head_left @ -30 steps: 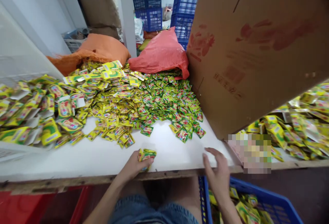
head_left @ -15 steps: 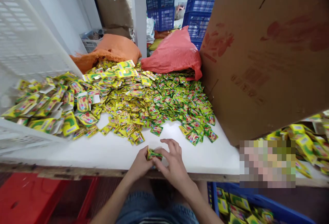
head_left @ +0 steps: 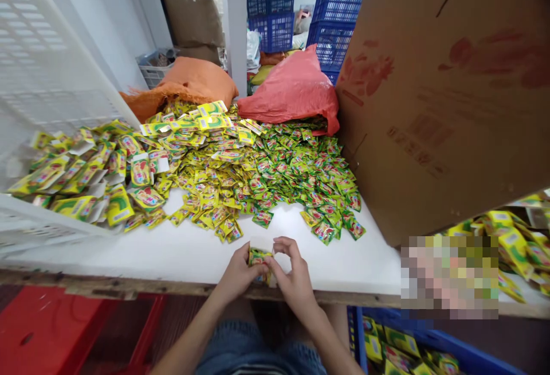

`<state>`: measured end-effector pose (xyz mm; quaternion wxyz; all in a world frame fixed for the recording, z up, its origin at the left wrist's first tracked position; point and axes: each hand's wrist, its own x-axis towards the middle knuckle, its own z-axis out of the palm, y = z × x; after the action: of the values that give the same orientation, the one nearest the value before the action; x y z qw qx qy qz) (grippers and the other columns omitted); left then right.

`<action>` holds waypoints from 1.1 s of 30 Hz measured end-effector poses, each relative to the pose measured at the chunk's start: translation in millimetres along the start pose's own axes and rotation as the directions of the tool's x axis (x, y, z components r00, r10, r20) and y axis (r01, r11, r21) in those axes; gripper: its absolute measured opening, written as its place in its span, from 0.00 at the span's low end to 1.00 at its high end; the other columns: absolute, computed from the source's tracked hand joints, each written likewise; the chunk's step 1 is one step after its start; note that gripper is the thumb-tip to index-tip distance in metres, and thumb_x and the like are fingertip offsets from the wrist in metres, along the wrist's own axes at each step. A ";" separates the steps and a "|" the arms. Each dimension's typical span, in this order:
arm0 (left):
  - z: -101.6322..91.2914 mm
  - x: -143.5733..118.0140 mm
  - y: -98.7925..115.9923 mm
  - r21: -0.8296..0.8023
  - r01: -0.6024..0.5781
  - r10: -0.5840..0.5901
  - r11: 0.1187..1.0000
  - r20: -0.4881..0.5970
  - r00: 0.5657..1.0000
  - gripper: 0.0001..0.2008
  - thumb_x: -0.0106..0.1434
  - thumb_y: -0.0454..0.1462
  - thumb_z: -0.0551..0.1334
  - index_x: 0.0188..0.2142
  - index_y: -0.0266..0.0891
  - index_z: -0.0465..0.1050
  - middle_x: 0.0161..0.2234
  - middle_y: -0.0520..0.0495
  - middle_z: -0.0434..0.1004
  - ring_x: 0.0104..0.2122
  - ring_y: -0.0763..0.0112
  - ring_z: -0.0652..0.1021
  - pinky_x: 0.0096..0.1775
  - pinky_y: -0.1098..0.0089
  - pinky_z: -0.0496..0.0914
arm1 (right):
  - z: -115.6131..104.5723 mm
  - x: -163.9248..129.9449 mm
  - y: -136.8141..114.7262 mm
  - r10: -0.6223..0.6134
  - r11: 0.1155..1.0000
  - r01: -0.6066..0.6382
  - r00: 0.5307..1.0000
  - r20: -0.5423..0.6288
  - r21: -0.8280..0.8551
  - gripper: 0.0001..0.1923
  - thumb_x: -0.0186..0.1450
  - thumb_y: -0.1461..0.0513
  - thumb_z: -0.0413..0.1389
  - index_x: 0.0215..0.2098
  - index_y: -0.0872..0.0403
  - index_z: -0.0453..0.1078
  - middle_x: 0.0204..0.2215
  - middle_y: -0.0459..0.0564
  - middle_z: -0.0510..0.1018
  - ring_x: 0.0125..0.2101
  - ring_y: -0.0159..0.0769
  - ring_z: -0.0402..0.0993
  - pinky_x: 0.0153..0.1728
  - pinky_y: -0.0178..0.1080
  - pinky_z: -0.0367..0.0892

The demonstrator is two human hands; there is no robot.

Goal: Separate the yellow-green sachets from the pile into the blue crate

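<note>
Near the front edge of the table, my left hand [head_left: 235, 272] is closed around a small yellow-green carton [head_left: 265, 278]. A white flap stands up at its far end. A green sachet [head_left: 259, 256] shows at the carton's open end, between my hands. My right hand [head_left: 294, 276] has its thumb on the carton and sachet, with its fingers curled beside the flap. How far the sachet sits inside is hidden by my fingers. Ahead lie a pile of green sachets [head_left: 296, 163] and a pile of yellow sachets [head_left: 210, 186].
Yellow cartons [head_left: 118, 206] spill from a tipped white crate [head_left: 47, 223] on the left. An orange sack [head_left: 197, 79] and a red sack [head_left: 296, 85] lie behind the piles. A large cardboard box [head_left: 412, 100] stands right. Below are a blue crate [head_left: 356, 335] and red stool [head_left: 55, 323].
The carton's white flap and more of its yellow side now show between my hands. My right fingers have come in closer to the flap. The view has shifted slightly.
</note>
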<state>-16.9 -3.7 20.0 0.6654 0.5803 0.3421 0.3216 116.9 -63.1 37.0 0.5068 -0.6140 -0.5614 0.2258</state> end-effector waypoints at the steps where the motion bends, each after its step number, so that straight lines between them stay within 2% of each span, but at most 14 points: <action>1: 0.9 0.1 -1.0 -0.036 0.000 0.001 0.999 0.014 1.000 0.20 0.49 0.34 0.65 0.42 0.36 0.63 0.34 0.48 0.73 0.34 0.68 0.73 0.37 0.71 0.67 | 2.2 -2.1 4.4 0.029 0.998 -0.027 0.999 -0.032 0.053 0.14 0.61 0.61 0.53 0.45 0.52 0.59 0.35 0.48 0.71 0.37 0.35 0.69 0.39 0.38 0.65; 3: 2.2 -0.7 -2.7 -0.101 -0.019 0.018 0.995 -0.005 1.000 0.27 0.51 0.34 0.64 0.49 0.40 0.55 0.34 0.50 0.72 0.34 0.69 0.74 0.37 0.71 0.67 | 5.2 -3.5 10.6 0.062 0.992 -0.051 0.994 -0.092 0.112 0.11 0.61 0.61 0.54 0.42 0.52 0.60 0.34 0.47 0.70 0.36 0.34 0.69 0.39 0.37 0.65; 5: 2.6 -2.2 -3.7 -0.128 -0.077 0.064 0.989 -0.103 0.993 0.30 0.53 0.35 0.64 0.50 0.44 0.49 0.35 0.51 0.70 0.35 0.70 0.74 0.38 0.70 0.67 | 5.9 -2.5 14.6 0.063 0.992 -0.048 0.989 -0.136 0.114 0.09 0.60 0.60 0.54 0.39 0.52 0.61 0.32 0.46 0.70 0.35 0.33 0.68 0.39 0.37 0.64; 6: 2.4 -3.2 -3.9 -0.122 -0.109 0.091 0.986 -0.145 0.985 0.28 0.53 0.35 0.63 0.50 0.45 0.49 0.35 0.51 0.69 0.36 0.71 0.74 0.40 0.69 0.67 | 5.7 -1.7 16.3 0.056 0.994 -0.041 0.987 -0.147 0.102 0.08 0.60 0.60 0.55 0.37 0.52 0.62 0.31 0.46 0.70 0.34 0.34 0.68 0.38 0.37 0.64; 8: 1.5 -4.7 -3.8 -0.098 -0.143 0.126 0.985 -0.163 0.978 0.22 0.55 0.36 0.63 0.46 0.43 0.54 0.37 0.50 0.69 0.37 0.70 0.74 0.42 0.68 0.67 | 4.8 -0.6 20.1 0.039 0.997 -0.030 0.990 -0.137 0.072 0.06 0.60 0.60 0.55 0.35 0.53 0.64 0.31 0.46 0.71 0.35 0.34 0.68 0.38 0.38 0.63; 11: 0.0 -5.4 -3.5 -0.051 -0.123 0.118 0.991 -0.098 0.988 0.13 0.56 0.38 0.61 0.41 0.40 0.62 0.37 0.48 0.70 0.38 0.67 0.74 0.42 0.68 0.67 | 3.5 -0.2 25.2 0.014 0.998 -0.010 0.998 -0.064 0.059 0.05 0.62 0.60 0.53 0.33 0.53 0.68 0.32 0.47 0.73 0.37 0.36 0.68 0.40 0.39 0.63; 17: -3.0 -4.2 -4.4 0.016 -0.105 0.105 0.994 -0.051 0.993 0.08 0.57 0.38 0.60 0.36 0.37 0.66 0.31 0.49 0.72 0.34 0.69 0.74 0.37 0.71 0.68 | -1.9 5.9 21.5 -0.052 0.993 0.041 0.994 0.096 0.112 0.10 0.64 0.62 0.49 0.36 0.52 0.72 0.34 0.50 0.75 0.38 0.36 0.69 0.41 0.39 0.63; 19: -2.8 -4.6 -4.6 0.058 -0.115 0.118 0.992 -0.051 0.992 0.07 0.58 0.38 0.60 0.35 0.37 0.67 0.30 0.50 0.72 0.32 0.69 0.74 0.36 0.71 0.67 | -2.3 7.3 20.1 -0.069 0.990 0.052 0.990 0.120 0.134 0.10 0.64 0.62 0.49 0.36 0.52 0.73 0.33 0.50 0.75 0.38 0.36 0.69 0.41 0.39 0.64; 21: -1.1 -5.7 -4.7 0.097 -0.136 0.143 0.986 -0.061 0.988 0.06 0.58 0.37 0.59 0.35 0.37 0.67 0.30 0.49 0.72 0.33 0.69 0.74 0.36 0.71 0.68 | -0.5 6.5 21.8 -0.036 0.987 0.021 0.995 0.095 0.158 0.09 0.64 0.61 0.50 0.36 0.52 0.72 0.33 0.50 0.75 0.37 0.36 0.70 0.39 0.38 0.65; 23: 1.6 -7.4 -4.9 0.114 -0.172 0.183 0.978 -0.088 0.979 0.07 0.59 0.36 0.58 0.38 0.38 0.68 0.36 0.47 0.73 0.37 0.68 0.74 0.41 0.69 0.68 | 2.6 4.1 25.9 0.040 0.979 -0.043 0.999 0.018 0.200 0.10 0.63 0.61 0.51 0.42 0.52 0.69 0.32 0.49 0.75 0.35 0.35 0.70 0.38 0.37 0.66; 25: 4.0 -9.2 -4.4 0.101 -0.218 0.231 0.971 -0.138 0.963 0.14 0.59 0.35 0.58 0.46 0.40 0.64 0.45 0.44 0.71 0.44 0.66 0.73 0.47 0.66 0.66 | 4.6 1.9 29.8 0.106 0.967 -0.093 0.994 -0.040 0.238 0.17 0.62 0.60 0.53 0.50 0.52 0.63 0.32 0.48 0.75 0.35 0.34 0.71 0.37 0.36 0.66; 27: 4.8 -10.5 -2.7 0.103 -0.254 0.268 0.962 -0.158 0.950 0.19 0.60 0.34 0.57 0.51 0.42 0.61 0.49 0.43 0.68 0.47 0.66 0.71 0.50 0.63 0.65 | 3.8 0.9 30.9 0.106 0.966 -0.100 0.994 -0.010 0.239 0.16 0.62 0.60 0.52 0.49 0.52 0.64 0.34 0.49 0.75 0.36 0.35 0.71 0.39 0.37 0.66; 30: 4.3 -10.9 2.4 0.195 -0.293 0.316 0.936 -0.099 0.943 0.11 0.60 0.33 0.58 0.43 0.39 0.69 0.44 0.43 0.72 0.47 0.65 0.72 0.51 0.62 0.64 | -1.6 1.4 27.1 0.023 0.978 -0.039 0.997 0.080 0.205 0.09 0.62 0.60 0.52 0.39 0.52 0.71 0.39 0.51 0.75 0.42 0.38 0.70 0.45 0.41 0.65; 33: 6.0 -9.6 7.2 0.240 -0.311 0.346 0.920 -0.120 0.930 0.05 0.58 0.34 0.59 0.34 0.38 0.73 0.39 0.44 0.75 0.44 0.65 0.73 0.50 0.63 0.65 | -6.2 1.4 20.6 -0.031 0.981 0.012 0.995 0.096 0.192 0.09 0.61 0.61 0.54 0.39 0.51 0.72 0.40 0.51 0.75 0.43 0.39 0.69 0.46 0.43 0.64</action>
<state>-17.5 -14.1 28.6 0.5047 0.6710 0.3249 0.4354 132.0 -61.1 21.8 0.5376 -0.5445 -0.5681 0.3031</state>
